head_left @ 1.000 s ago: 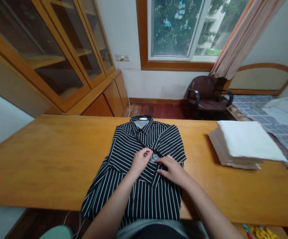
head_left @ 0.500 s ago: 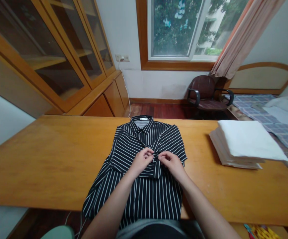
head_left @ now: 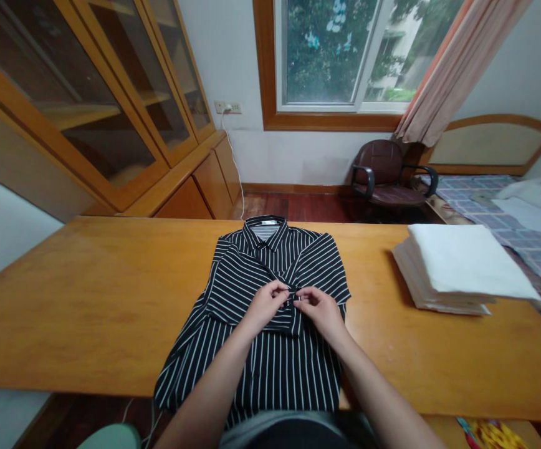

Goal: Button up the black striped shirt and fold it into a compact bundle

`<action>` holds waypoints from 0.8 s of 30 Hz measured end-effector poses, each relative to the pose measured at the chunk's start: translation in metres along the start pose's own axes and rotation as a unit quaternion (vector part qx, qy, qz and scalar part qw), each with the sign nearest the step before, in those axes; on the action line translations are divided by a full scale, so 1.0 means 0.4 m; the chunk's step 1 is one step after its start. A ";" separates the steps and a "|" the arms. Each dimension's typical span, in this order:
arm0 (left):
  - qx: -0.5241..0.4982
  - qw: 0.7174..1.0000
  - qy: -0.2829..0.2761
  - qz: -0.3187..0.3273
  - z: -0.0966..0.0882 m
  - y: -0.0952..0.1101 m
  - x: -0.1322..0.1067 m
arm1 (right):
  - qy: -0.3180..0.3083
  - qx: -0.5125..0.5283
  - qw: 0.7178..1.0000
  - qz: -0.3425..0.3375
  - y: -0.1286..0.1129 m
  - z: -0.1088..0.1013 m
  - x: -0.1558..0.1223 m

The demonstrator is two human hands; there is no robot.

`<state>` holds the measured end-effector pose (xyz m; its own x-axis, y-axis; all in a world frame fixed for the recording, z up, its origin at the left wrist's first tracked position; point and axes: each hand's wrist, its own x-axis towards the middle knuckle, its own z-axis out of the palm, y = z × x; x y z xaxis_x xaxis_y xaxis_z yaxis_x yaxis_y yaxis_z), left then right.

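A black shirt with white stripes (head_left: 275, 349) lies front up on the wooden table (head_left: 88, 305), collar toward the window, hem hanging over the near edge. Both short sleeves are folded in over the chest. My left hand (head_left: 265, 304) and my right hand (head_left: 320, 307) meet at the middle of the shirt front. Each pinches the fabric of the placket between thumb and fingers, the fingertips almost touching.
A stack of white folded cloth or paper (head_left: 457, 268) sits on the table's right part. Beyond the table stand a dark armchair (head_left: 385, 178), a bed with a checked cover (head_left: 508, 212) and a glass-fronted wooden cabinet (head_left: 111, 106) on the left.
My right hand lifted off the shirt, where it lay flat, and closed in on the left hand; both now pinch the shirt front at the middle.
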<state>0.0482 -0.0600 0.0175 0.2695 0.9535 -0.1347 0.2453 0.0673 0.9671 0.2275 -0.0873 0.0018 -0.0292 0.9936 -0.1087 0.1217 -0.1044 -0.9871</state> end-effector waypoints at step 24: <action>0.079 0.996 0.041 0.022 0.024 0.007 -0.015 | 0.011 -0.109 0.987 -0.121 0.005 0.000 -0.002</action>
<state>0.0561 -0.0683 0.0190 0.2069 0.9759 -0.0689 0.3804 -0.0154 0.9247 0.2278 -0.0884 0.0001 -0.0620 0.9894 0.1316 0.3251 0.1446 -0.9345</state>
